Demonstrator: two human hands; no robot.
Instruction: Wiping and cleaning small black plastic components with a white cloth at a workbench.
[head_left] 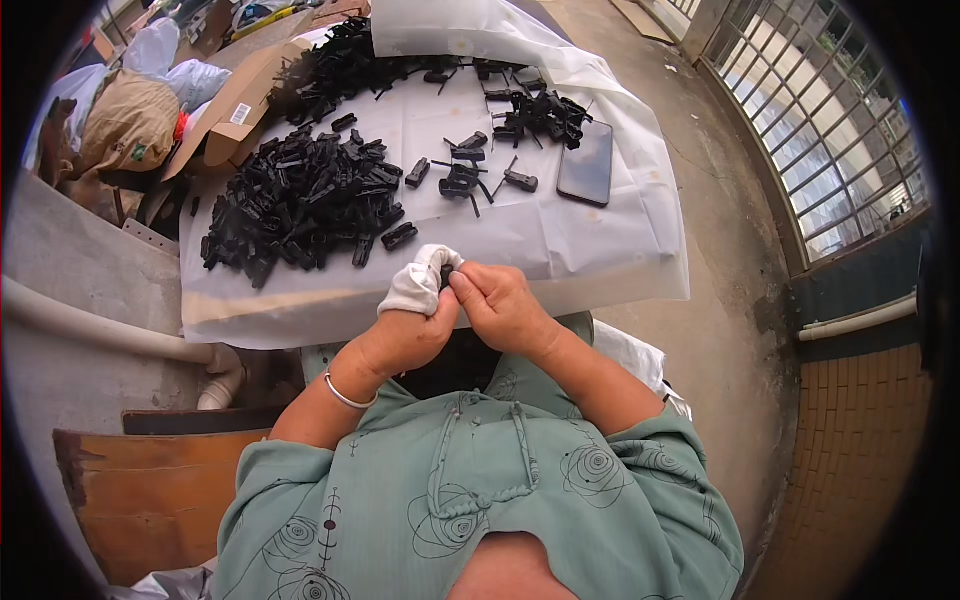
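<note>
Close together at the table's front edge, my two hands meet around a small black plastic part (447,274), mostly hidden by the fingers. My left hand (415,300), its fingers covered with white cloth, is closed on the part. My bare right hand (497,305) pinches at it from the other side. Just beyond my left hand lies a large pile of small black plastic parts (305,200). Several loose black parts (463,180) with thin stems lie farther up the table, and one single part (399,236) rests at the pile's near right edge.
A white plastic sheet (560,255) covers the table. A phone (585,165) lies at the right, beside a smaller black heap (545,117). Another heap (340,65) sits at the back, near a cardboard box (235,105). Bags (135,115) stand left; a barred window (830,110) is right.
</note>
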